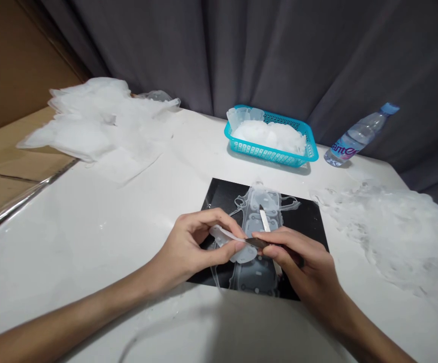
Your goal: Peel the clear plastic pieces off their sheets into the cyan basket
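White table (90, 237), left fingers (222, 216) pinching curved translucent piece (223, 234), dark pointed blade (256, 242)

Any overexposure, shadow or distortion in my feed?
Head view: a soft shadow darkens the glossy white table below the black rectangular sheet; head view: white plastic pieces in the turquoise perforated basket look washed out; head view: the blue-capped clear plastic bottle leans outward, probably lens distortion.

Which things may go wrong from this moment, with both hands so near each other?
The dark tool in the right hand points toward the fingertips of the left hand, so a slip might hurt them. The translucent piece, pinched near one end, may twist away. The white tool, partly hidden by the right hand, might be knocked.
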### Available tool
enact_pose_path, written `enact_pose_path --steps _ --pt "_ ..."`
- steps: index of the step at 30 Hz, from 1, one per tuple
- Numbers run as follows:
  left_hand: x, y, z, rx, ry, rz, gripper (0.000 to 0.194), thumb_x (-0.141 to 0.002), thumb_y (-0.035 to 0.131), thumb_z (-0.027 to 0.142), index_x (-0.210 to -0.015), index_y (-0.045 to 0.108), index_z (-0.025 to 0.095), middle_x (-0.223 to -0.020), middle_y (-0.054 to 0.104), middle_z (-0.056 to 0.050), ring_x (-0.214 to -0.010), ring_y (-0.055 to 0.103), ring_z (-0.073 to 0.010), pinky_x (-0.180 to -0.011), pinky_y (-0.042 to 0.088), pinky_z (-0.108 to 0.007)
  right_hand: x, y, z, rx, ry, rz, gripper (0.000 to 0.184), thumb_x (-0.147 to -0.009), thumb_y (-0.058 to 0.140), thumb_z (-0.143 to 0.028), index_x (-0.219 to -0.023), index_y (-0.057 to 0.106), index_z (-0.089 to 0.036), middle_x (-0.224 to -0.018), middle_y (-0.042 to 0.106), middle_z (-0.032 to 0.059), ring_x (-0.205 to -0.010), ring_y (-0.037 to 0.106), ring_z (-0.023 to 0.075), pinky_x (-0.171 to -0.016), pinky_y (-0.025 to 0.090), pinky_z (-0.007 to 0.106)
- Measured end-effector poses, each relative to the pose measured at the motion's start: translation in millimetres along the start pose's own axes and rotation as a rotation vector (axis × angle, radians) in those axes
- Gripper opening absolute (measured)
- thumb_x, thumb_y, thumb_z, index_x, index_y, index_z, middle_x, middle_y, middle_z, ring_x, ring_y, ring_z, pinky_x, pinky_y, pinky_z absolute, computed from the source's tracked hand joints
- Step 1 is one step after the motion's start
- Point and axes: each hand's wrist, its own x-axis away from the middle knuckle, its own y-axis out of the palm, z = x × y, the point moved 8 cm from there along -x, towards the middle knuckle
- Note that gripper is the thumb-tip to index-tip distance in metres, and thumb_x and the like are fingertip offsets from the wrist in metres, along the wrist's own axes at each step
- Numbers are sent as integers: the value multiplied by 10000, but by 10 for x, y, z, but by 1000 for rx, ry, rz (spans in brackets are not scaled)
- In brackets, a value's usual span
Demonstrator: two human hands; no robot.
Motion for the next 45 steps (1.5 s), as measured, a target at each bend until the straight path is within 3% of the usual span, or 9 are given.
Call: enact_pose_path --steps 17,27,36,45 --pt "-4 -8 -47 -6 -6 -9 67 -880 804 234 -898 758 189 -866 762 -36 -811 690 -157 -756 541 -242 6 4 -28 39 -24 -8 245 -1021 633 -182 -1228 730 -273 -1071 788 -8 -956 715 143 -869 553 260" --pt "-8 -3 -40 7 -6 -15 60 -882 800 224 -899 757 187 -862 762 -40 -812 690 -160 -755 548 -247 11 10 -7 40 -23 -14 235 -1030 618 -234 -1229 737 -277 -1079 796 26 -928 734 187 -834 582 321" --pt "-5 7 -44 28 -6 -29 48 -883 796 196 -910 757 202 -872 761 -26 -821 690 -151 -769 545 -237 7 15 -18 38 -25 -26 256 -1028 617 -196 -1238 729 -291 -1084 792 5 -936 725 163 -854 568 291" --pt "4 10 -61 31 -29 -20 58 -876 806 211 -903 757 192 -860 764 -32 -810 698 -159 -764 553 -248 4 -15 1 -10 46 29 198 -1018 644 -225 -1160 763 -297 -1001 787 -15 -863 712 147 -804 562 273"
